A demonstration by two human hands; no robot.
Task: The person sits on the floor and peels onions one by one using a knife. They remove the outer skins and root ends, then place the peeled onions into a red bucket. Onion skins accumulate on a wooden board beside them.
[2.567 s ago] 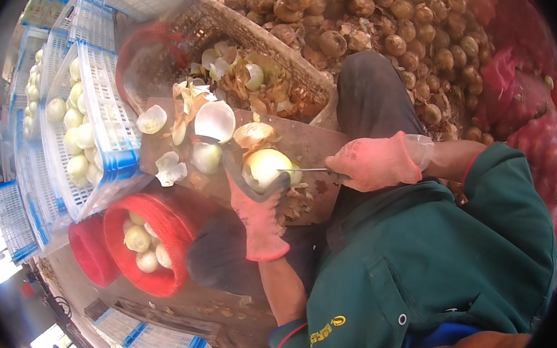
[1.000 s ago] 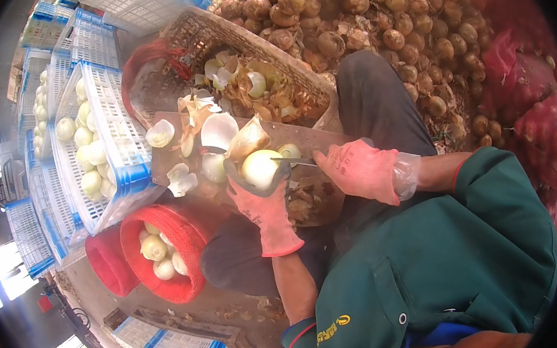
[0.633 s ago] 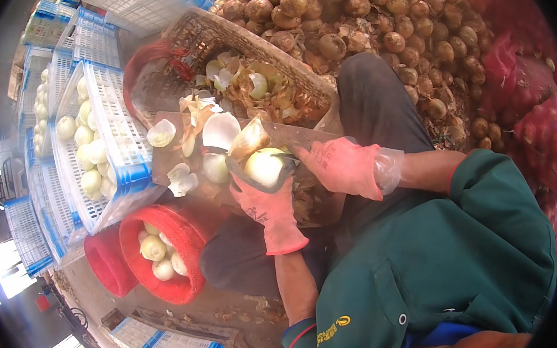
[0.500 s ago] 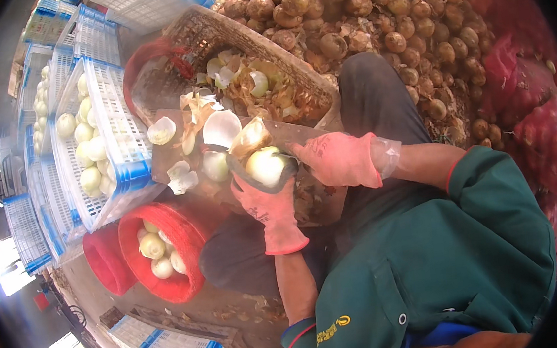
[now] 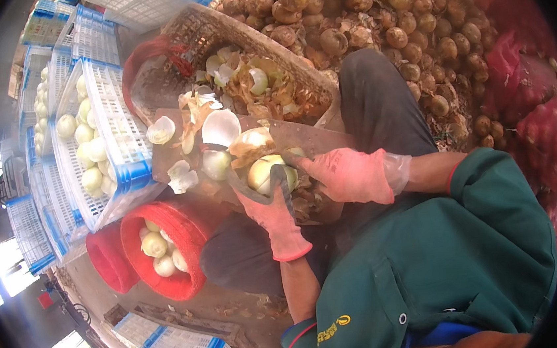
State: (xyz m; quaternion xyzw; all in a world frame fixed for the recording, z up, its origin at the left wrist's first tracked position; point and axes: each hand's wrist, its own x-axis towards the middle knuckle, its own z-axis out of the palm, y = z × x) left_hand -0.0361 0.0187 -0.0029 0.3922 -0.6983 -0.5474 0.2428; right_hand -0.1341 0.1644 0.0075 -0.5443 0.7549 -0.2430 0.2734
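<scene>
while the left hand point(image 5: 273, 209) in its pink glove has its fingers point(image 5: 284, 181) wrapped round a pale peeled onion point(image 5: 262, 172) over the wooden board point(image 5: 318, 137), the right hand point(image 5: 348, 176) presses against the onion's side, fingers curled shut; whether it holds a knife cannot be told. peeled onions sit in the red bucket point(image 5: 185, 285) below.
</scene>
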